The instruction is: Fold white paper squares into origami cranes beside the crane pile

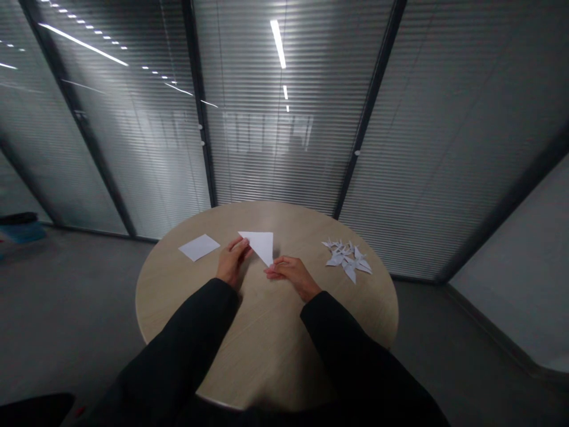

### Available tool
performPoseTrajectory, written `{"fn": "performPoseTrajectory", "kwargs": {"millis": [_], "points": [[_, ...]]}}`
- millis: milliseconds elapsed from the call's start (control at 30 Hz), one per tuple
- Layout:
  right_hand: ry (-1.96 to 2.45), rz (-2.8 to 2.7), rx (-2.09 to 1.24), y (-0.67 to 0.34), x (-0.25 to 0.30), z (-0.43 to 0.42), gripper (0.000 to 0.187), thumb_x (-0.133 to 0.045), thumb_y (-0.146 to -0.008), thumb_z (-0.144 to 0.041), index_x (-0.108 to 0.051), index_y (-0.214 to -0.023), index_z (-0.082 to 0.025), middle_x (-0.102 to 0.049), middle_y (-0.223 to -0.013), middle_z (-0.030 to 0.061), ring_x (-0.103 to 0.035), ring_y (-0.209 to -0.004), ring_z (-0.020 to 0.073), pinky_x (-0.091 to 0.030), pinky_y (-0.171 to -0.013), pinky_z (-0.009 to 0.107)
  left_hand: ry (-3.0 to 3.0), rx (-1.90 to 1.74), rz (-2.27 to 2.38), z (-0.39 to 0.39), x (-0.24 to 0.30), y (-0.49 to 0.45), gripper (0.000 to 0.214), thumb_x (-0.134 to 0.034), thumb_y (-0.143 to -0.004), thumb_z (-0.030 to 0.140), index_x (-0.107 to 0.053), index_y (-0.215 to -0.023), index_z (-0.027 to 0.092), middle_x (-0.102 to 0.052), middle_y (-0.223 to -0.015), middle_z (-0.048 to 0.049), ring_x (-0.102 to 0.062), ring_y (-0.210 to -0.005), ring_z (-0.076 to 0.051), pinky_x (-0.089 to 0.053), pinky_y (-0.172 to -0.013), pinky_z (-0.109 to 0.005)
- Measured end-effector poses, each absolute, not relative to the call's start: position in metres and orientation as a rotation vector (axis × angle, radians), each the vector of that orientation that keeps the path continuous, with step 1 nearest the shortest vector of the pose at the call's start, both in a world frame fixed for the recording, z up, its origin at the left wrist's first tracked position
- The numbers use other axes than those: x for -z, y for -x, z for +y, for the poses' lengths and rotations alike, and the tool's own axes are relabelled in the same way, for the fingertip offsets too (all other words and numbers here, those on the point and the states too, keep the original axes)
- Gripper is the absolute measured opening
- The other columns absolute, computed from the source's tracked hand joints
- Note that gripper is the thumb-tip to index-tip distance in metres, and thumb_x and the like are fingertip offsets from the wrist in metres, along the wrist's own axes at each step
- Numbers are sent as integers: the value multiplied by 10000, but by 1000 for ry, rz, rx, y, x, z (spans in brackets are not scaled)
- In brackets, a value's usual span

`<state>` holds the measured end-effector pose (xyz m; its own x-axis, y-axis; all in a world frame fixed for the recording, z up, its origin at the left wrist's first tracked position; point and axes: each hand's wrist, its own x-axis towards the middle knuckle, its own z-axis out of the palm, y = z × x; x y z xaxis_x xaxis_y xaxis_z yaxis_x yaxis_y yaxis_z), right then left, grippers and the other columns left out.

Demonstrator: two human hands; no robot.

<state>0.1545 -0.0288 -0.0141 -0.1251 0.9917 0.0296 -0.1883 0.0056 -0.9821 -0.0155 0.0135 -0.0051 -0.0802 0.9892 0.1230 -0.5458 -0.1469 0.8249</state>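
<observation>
The left hand [232, 262] was closed on a corner of a folded white paper triangle [260, 245], the right hand [290, 272] lay open just beside its tip, and a spare square sheet [198, 247] and a heap of folded paper pieces [347, 259] sat aside on the round wooden table [267, 338], leaving room between them.

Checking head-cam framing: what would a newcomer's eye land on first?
A white paper triangle stands out mid-table, between two bare hands: the left hand touches it, and the right hand lies by its tip. Next come a cluster of folded white paper shapes on the right and a flat white paper square on the left, all on a round light-wood table.
</observation>
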Motion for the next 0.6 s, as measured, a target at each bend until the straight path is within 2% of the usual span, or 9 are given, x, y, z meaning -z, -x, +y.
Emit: {"fn": "performPoseTrajectory", "kwargs": {"millis": [133, 233, 300, 367, 467, 533, 600], "points": [[961, -1216, -1392, -151, 14, -29, 300, -804, -589, -331, -639, -753, -142, -737, -703, 73, -707, -649, 199, -558, -748, 370, -968, -1389, 733, 9, 8, 8, 304, -782, -642, 297, -666, -839, 96, -696, -823, -71, -646, -697, -122, -534, -685, -233], [969, -1292, -1262, -153, 16, -25, 314, -745, -652, -303, -655, -917, -160, -728, -733, 51, -700, -685, 201, -551, -762, 391, -932, -1382, 748, 10, 11, 8, 232, -775, -657, 257, -669, -786, 96, -692, -759, -64, -640, -653, -121, -540, -657, -234], [1002, -1347, -1007, -156, 16, -23, 468, -685, -690, -225, -599, -1151, -216, -722, -914, 53, -690, -826, 200, -530, -831, 397, -897, -1363, 770, 12, 12, 8, 179, -767, -670, 207, -668, -759, 89, -690, -741, -69, -638, -633, -113, -541, -644, -221], [1010, -1478, -720, -159, 14, -23, 623, -624, -701, -132, -509, -1297, -273, -631, -1192, 68, -606, -1085, 207, -465, -959, 404, -883, -1313, 795, 13, 13, 9, 148, -760, -677, 167, -667, -752, 80, -690, -735, -77, -636, -612, -106, -538, -616, -205], [985, -1708, -414, -164, 12, -23, 627, -565, -708, -57, -546, -1285, -304, -444, -1418, 42, -391, -1327, 200, -301, -1117, 392, -894, -1228, 788, 13, 14, 8, 166, -765, -670, 142, -671, -789, 73, -699, -754, -93, -646, -611, -116, -541, -587, -203], [978, -1794, -317, -166, 12, -22, 516, -562, -741, -67, -628, -1194, -303, -375, -1471, 20, -313, -1376, 200, -230, -1152, 389, -914, -1181, 771, 13, 15, 7, 207, -778, -656, 146, -673, -820, 76, -704, -771, -98, -653, -618, -125, -546, -585, -211], [975, -1834, -272, -167, 15, -20, 389, -580, -774, -106, -692, -1093, -299, -348, -1493, 3, -275, -1396, 210, -209, -1158, 398, -938, -1156, 775, 12, 16, 8, 236, -799, -632, 163, -670, -813, 83, -703, -762, -94, -653, -614, -128, -546, -578, -215]]}}
